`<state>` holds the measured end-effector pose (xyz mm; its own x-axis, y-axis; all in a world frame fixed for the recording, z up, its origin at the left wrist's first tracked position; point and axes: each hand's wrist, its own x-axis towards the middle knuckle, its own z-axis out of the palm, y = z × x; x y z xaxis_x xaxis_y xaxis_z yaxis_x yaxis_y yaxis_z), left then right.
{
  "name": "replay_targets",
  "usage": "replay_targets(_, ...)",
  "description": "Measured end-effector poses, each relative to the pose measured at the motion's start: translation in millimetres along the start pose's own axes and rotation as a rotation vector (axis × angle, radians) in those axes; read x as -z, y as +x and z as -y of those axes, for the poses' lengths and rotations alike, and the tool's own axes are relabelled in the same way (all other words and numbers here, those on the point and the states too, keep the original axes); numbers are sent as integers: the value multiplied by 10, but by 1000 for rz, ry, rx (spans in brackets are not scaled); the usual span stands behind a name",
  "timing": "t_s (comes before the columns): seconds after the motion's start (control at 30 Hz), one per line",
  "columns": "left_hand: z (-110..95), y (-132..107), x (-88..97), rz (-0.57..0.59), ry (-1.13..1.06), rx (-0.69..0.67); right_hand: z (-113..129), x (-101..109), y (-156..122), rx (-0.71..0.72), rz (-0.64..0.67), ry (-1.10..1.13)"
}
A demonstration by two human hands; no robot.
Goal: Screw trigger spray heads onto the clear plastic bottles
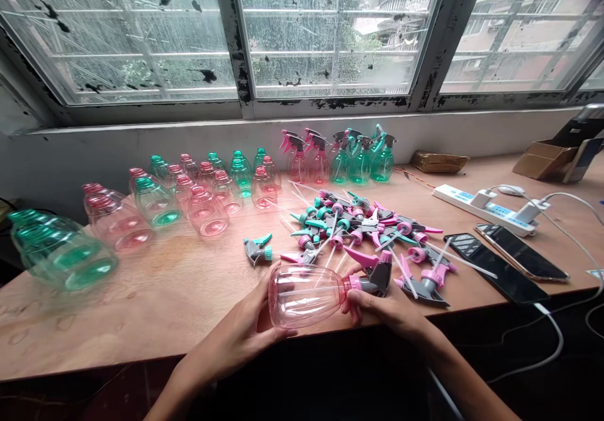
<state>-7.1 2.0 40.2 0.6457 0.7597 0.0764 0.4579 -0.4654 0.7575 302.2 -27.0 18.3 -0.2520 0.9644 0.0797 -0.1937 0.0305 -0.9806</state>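
Observation:
A clear pink spray bottle (306,296) lies sideways between my hands, over the table's front edge. My left hand (257,317) is wrapped round its base. At the neck, my right hand (377,304) grips the pink collar with its fingers; the grey and pink spray head (377,275) points right, and a thin tube shows inside the bottle. Just beyond lies a heap of loose spray heads (358,223) in pink, green and grey, with white tubes. One grey and green spray head (258,249) rests apart, left of the heap.
Headless pink and green bottles (207,212) stand at the left and back. Several bottles with spray heads (361,164) line the wall. At the right are a power strip (486,209), two phones (495,267), cables and a cardboard box (542,160).

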Motion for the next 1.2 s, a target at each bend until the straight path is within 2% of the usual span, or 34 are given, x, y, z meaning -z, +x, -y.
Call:
replay_targets(0.83, -59, -8, -6, -28, -7, 10, 50, -14, -16, 9, 11, -82)
replay_targets(1.2, -70, -2, 1, -6, -22, 14, 9, 1, -9, 14, 12, 4)
